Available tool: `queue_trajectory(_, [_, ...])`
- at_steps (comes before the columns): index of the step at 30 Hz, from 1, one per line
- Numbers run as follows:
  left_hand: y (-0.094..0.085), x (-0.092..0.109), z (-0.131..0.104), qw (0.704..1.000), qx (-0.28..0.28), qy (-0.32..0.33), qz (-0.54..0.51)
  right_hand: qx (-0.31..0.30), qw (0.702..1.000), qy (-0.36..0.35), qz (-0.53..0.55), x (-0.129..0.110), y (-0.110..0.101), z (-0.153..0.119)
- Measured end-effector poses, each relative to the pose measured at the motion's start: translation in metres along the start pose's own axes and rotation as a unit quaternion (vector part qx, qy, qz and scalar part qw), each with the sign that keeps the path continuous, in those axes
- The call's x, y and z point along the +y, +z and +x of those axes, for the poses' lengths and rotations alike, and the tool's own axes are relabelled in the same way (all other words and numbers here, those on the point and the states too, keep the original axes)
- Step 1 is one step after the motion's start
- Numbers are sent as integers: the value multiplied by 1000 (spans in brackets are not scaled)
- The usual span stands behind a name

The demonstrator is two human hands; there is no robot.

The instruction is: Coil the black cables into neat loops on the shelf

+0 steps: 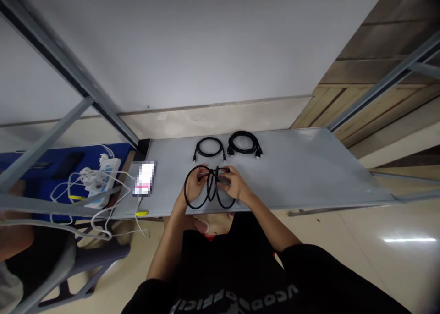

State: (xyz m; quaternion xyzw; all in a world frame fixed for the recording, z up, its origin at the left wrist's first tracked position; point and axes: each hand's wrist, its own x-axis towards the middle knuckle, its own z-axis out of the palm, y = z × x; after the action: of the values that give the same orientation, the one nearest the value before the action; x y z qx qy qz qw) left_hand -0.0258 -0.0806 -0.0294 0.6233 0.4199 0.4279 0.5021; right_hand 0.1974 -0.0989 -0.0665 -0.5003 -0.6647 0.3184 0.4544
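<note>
Over the front of the grey shelf (292, 176), a loosely looped black cable (210, 190) spreads between my two hands. My left hand (193, 185) has its fingers closed on the left loops. Fingers of my right hand (237, 183) are wrapped round the right side of the same cable, where a dark piece, perhaps its plug, shows at the fingertips. Just beyond my hands lies a thin coiled black cable (209, 140) with both ends toward me. To its right rests a thicker coiled black cable (243, 135) with dark connectors.
A phone (144, 179), blurred out, lies on the shelf's left with white charging cables (113, 185) attached. Further left, a white power strip (108, 179) sits on a blue surface (37, 172). Grey metal posts (110, 121) frame the shelf. Another person's arm (17, 238) shows at the left edge.
</note>
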Motion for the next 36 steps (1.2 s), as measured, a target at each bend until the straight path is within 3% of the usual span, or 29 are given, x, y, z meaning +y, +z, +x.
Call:
queue_trajectory(6, [-6,-2,-2,1000,-29,-7,-7,-32,999,-3,-40,7,-1,1])
queue_trajectory(12, [-20,-1,-8,999,-37,-28,-7,-51,998,-16,13,5,-24,0])
queue_trajectory(16, [-38,4,-17,1000,-1,-22,3,-21,1000,-7,14,11,-50,2])
queue_trajectory(22, [-64,7,-27,987,30,-73,138,50,996,45,51,28,-86,4])
queue_trajectory(26, [-49,9,-27,978,58,-90,176,76,995,52,48,26,-77,1])
queue_trajectory(31, [-19,13,-18,957,81,-109,255,-3,1000,19,18,9,-48,-3])
queue_trajectory(36, [-12,5,-12,965,72,-64,243,-51,997,50,-9,0,-39,1])
